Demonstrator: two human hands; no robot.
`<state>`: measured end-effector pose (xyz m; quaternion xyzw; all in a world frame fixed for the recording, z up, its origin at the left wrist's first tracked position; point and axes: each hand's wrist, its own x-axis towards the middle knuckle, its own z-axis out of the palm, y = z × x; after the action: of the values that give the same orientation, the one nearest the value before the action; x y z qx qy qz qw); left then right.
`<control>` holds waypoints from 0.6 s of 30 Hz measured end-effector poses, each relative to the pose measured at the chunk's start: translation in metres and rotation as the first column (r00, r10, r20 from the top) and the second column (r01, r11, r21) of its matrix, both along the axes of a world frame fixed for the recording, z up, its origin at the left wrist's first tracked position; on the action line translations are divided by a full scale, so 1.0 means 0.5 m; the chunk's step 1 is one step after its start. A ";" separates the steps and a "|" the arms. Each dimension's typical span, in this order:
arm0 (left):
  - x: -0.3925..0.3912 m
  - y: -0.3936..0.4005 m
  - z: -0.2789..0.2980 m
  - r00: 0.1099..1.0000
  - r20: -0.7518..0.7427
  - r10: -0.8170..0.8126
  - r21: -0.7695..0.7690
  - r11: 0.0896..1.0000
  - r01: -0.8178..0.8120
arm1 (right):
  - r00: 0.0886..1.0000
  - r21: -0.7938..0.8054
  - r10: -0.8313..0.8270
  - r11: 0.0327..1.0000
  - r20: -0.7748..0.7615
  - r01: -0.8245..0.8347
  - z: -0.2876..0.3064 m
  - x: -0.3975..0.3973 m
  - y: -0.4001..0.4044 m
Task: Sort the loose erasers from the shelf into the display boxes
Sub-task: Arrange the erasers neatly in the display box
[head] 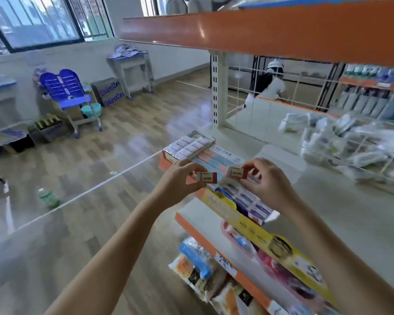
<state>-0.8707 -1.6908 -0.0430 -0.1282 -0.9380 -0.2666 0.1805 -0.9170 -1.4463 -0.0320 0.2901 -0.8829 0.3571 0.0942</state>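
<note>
Two erasers are being held up over the shelf edge, one in each hand. The left eraser (208, 177), white with a red end and a printed "2B", is sitting in a pinch of the left hand (180, 181), thumb under and fingers curled over its top, label facing the camera, probably so that the print can be read before it is sorted. The right eraser (236, 172), of the same kind, is being pinched at its far end by the right hand (267, 183), fingers bent round it, the rest sticking out to the left. The two are lying near each other but apart, label sides up, which suggests that they are being compared or matched to a box.

Just below the right hand a blue box (246, 202) of blue-wrapped erasers is standing tilted at the front of the shelf (341, 214), open top facing the person for easy filling. Farther back a red box (188, 146) is holding rows of red-and-white erasers; judging by the colours, that is where both held pieces belong. Between them more flat packs are lying.

Beyond, bagged goods (350, 142) are heaped behind a wire divider, and snack packets (198, 267) are filling the lower shelf.
</note>
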 end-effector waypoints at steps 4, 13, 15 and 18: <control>-0.094 -0.062 0.014 0.998 -0.023 -0.056 -0.006 0.998 0.056 | 0.999 -0.003 -0.042 0.999 0.009 0.042 0.021 -0.069 -0.070; -0.302 -0.211 0.023 0.985 0.014 -0.172 -0.083 0.981 0.173 | 0.989 0.076 -0.143 0.987 0.044 0.139 0.020 -0.216 -0.212; -0.353 -0.246 0.021 0.974 0.045 -0.223 -0.135 0.965 0.227 | 0.978 0.076 -0.199 0.978 0.059 0.195 0.016 -0.240 -0.242; -0.433 -0.286 0.013 0.944 0.122 -0.307 -0.186 0.927 0.325 | 0.950 0.064 -0.303 0.952 0.078 0.298 0.009 -0.264 -0.279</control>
<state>-1.0870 -1.8340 -0.0367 -0.2833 -0.9345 -0.2005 0.0785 -1.0490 -1.5857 -0.0276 0.1388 -0.9289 0.3281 0.1017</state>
